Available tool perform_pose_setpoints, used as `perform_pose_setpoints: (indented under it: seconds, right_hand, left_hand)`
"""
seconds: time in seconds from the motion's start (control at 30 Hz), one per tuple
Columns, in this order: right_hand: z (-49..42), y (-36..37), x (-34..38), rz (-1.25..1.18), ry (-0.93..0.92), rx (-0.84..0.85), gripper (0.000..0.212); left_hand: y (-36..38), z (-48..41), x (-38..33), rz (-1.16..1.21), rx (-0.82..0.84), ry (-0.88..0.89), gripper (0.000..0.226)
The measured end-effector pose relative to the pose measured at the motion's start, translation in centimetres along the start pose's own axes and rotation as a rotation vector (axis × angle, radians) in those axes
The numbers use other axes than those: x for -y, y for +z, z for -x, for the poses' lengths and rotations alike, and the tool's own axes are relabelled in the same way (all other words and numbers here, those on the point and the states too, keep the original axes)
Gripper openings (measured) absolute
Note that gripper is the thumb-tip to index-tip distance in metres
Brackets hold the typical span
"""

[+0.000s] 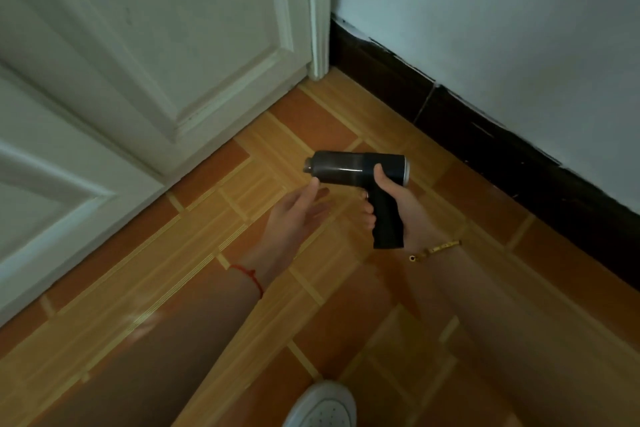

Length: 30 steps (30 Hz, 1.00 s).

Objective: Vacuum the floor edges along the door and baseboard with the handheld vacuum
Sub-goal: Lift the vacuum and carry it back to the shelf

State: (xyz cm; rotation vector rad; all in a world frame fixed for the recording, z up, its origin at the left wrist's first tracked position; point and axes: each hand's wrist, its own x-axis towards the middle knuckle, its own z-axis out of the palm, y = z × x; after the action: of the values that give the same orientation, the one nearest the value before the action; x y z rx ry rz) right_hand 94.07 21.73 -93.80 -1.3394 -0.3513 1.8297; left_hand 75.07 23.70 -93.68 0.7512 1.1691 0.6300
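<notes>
Judging progress: edge cleaning looks not yet begun. Closed door (138, 45) at left, tiled floor (242, 288) below, dark baseboard (485, 135) at right, all meeting in the corner; nozzle on neither edge. Handheld vacuum (360, 168) held in the air above the floor near that corner, barrel level, nozzle end toward the door. Right hand (398, 204) grips the handle, fingers (369, 215) curled round it. Left hand (294, 215) palm up under the nozzle end, fingers (313, 185) straight, loosely together, one tip touching the barrel. Both edges remain; motor state cannot be told.
</notes>
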Motion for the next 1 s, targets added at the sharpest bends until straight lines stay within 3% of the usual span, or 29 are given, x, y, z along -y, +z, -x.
perform_pose_setpoints:
  seconds: [0.13,0.27,1.0]
  right_hand:
    - [1.8,-1.6,-0.1,-0.049,-0.031,0.036,0.049]
    - [3.1,-2.5,-0.8,-0.099,-0.044,0.067,0.046]
    - [4.7,-3.8,-2.5,-0.207,-0.068,0.129,0.053]
  left_hand:
    - [1.6,-0.8,0.0,0.044,0.08,-0.028,0.06]
    - [2.8,-1.0,0.1,0.124,0.111,-0.023,0.053]
    - [4.1,-0.4,0.6,0.143,0.073,0.013,0.055]
